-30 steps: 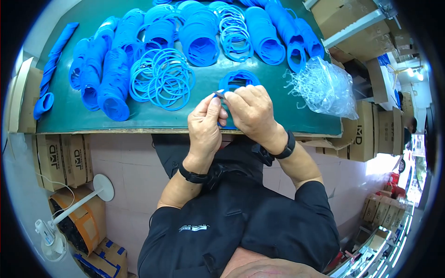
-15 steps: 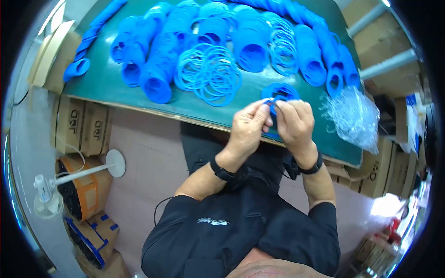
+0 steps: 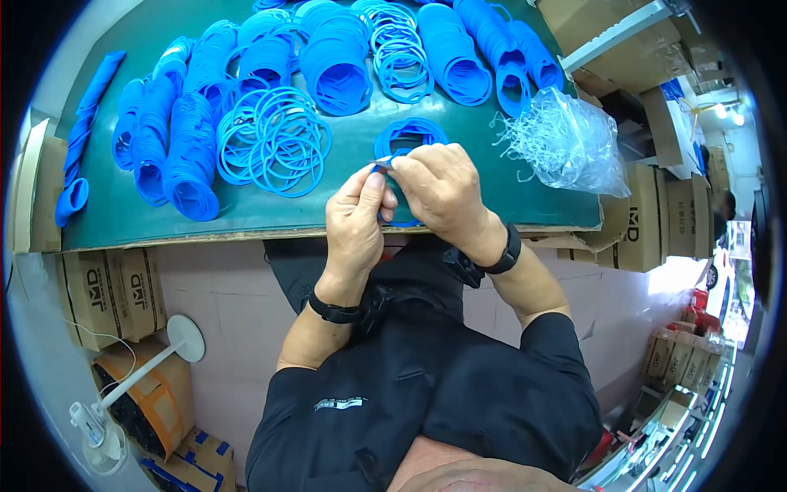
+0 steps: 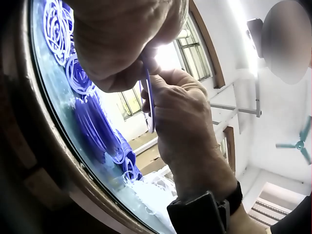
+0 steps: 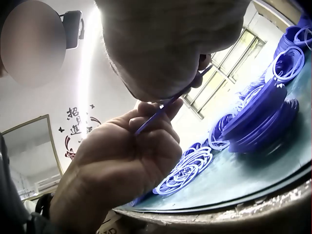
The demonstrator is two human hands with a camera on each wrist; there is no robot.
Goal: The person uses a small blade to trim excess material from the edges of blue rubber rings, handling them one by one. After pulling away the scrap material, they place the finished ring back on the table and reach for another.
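Just above the table's front edge, both hands meet around a thin blue ring. My left hand (image 3: 356, 215) pinches the ring between thumb and fingers. In the left wrist view the blue ring (image 4: 150, 105) stands edge-on, with the right hand's fingers gripping at it. My right hand (image 3: 443, 190) has its fingers curled at the ring, and a small pale pointed piece (image 3: 385, 161) shows at its fingertips; I cannot tell what it is. In the right wrist view the ring (image 5: 158, 114) runs from the left fingers up to the right hand. Behind the hands lie stacked blue rings (image 3: 412, 129).
Rows of blue ring stacks (image 3: 338, 82) stand along the green table (image 3: 344, 176). Loose rings (image 3: 275, 141) lie spread at the left middle. At right sits a clear plastic bag (image 3: 578, 148) with pale strands. Cardboard boxes (image 3: 639, 225) flank the table; a white fan (image 3: 102, 435) is at lower left.
The head view swung aside half a second ago and has swung back. Both hands stay together at the table edge, still holding at the fingertips.
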